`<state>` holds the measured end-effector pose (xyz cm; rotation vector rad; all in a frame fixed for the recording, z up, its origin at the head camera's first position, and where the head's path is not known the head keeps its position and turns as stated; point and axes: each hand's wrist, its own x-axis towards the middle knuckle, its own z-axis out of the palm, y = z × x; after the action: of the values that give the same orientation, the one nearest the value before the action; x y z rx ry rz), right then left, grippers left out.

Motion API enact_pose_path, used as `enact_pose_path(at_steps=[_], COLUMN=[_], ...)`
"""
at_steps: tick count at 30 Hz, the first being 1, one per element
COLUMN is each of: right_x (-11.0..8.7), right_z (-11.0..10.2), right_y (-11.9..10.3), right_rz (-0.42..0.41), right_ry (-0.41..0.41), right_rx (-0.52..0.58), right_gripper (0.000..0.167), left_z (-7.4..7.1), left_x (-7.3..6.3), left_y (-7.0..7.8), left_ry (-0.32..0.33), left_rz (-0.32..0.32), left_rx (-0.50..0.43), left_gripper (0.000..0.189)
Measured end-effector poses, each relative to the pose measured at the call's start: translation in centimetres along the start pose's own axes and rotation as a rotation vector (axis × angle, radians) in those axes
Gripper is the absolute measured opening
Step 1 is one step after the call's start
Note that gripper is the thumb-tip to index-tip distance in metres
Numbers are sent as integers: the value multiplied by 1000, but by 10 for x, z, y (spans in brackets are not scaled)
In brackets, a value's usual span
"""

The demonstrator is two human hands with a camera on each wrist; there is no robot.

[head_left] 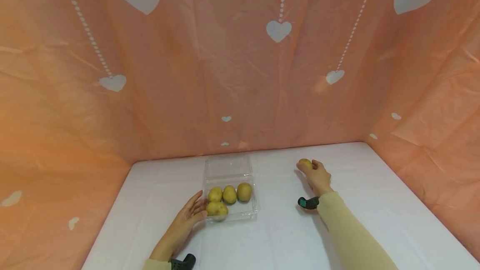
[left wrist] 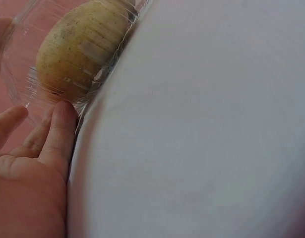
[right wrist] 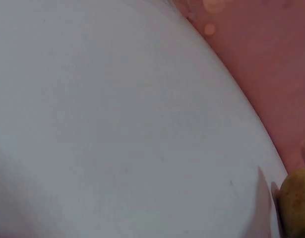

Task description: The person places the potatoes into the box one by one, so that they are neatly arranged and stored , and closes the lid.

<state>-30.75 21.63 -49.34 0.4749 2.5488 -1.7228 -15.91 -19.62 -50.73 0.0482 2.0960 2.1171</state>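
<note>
1. your right hand (head_left: 318, 177) grasps a potato (head_left: 305, 163) in its fingers, right of the clear plastic container (head_left: 241, 208).
2. your left hand (head_left: 184, 218), fingers loosely extended, touches the container's left side.
3. other potatoes (head_left: 229, 194) lie inside it, on the table (head_left: 277, 232).

Potatoes (head_left: 244, 192) lie in the container (head_left: 240, 209), left of another potato (head_left: 306, 163).

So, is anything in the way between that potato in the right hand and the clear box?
Nothing visible. Between the potato in the right hand and the clear box there's only white tabletop. The open lid is at the far side, the left hand at the left.
</note>
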Motion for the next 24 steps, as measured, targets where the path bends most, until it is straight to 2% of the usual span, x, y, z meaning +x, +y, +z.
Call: enact_pose_path(at_steps=[10,15,24], right_x=[1,1,0], right_z=[7,8,13], right_y=[1,0,0], right_rz=[14,4,-8], right_ry=[65,100,151], right_rx=[-38,-29,11], right_gripper=[79,74,70], left_z=[-2,-2,0], left_x=[1,2,2], left_y=[-1,-2,-1], left_ry=[-10,-2,7], left_rz=[13,11,-10], left_rx=[39,68,61], left_gripper=[71,70,71])
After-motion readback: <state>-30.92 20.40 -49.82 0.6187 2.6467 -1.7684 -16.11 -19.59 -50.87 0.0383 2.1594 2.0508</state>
